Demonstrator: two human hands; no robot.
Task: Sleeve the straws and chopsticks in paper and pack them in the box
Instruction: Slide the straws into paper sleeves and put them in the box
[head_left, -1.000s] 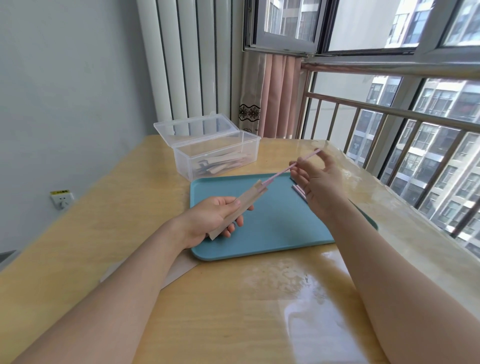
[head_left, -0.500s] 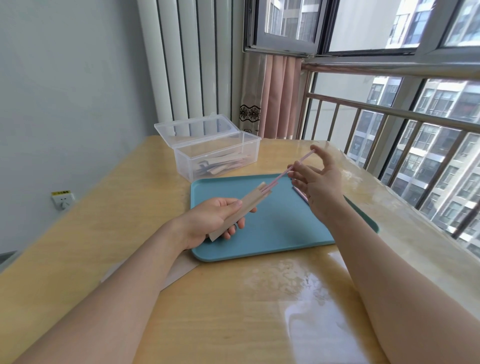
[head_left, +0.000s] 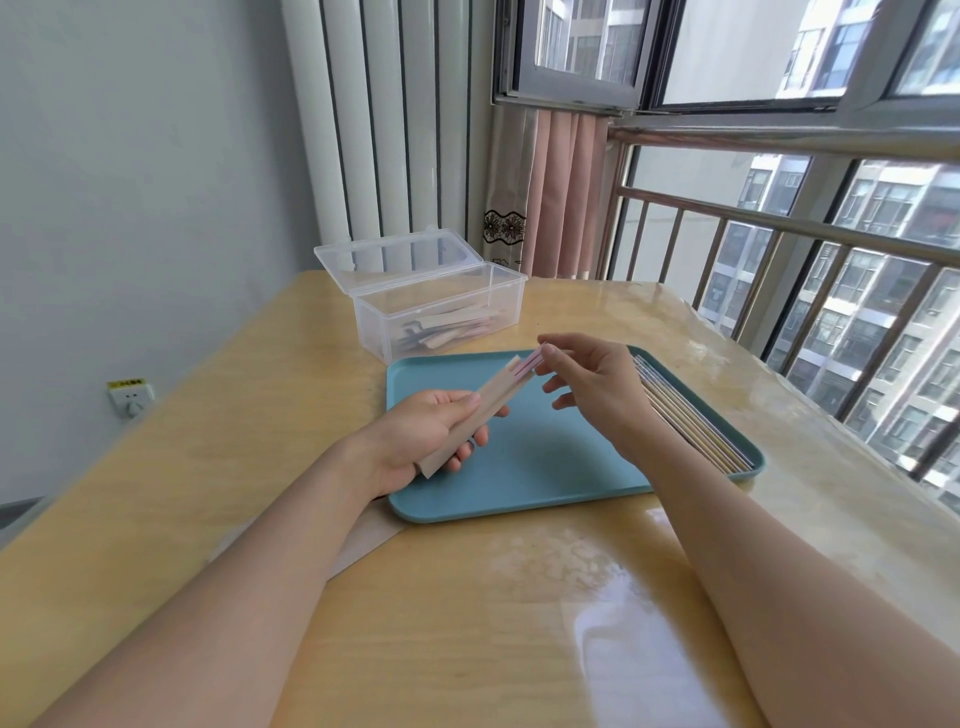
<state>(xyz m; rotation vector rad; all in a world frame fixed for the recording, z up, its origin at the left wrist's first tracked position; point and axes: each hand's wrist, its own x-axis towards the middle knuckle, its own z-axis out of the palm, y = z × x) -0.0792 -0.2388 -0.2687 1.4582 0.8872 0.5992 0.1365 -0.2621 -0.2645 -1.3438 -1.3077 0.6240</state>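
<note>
My left hand (head_left: 427, 435) grips a tan paper sleeve (head_left: 488, 403) above the teal tray (head_left: 530, 467). A pink straw (head_left: 531, 359) sits almost fully inside the sleeve, only its tip poking out of the open end. My right hand (head_left: 592, 384) touches that tip with thumb and forefinger, the other fingers spread loosely. Several more straws or chopsticks (head_left: 691, 415) lie in a row along the tray's right side. The clear plastic box (head_left: 441, 306) stands open behind the tray with several sleeved pieces inside.
Spare paper sleeves (head_left: 363, 540) lie under my left forearm at the tray's near-left corner. The wooden table (head_left: 467, 623) runs to a railing and window on the right. A radiator and curtain stand behind the box.
My right hand has pushed the pink straw down into the sleeve, moving left toward my left hand. The row of straws on the tray's right side has come into sight.
</note>
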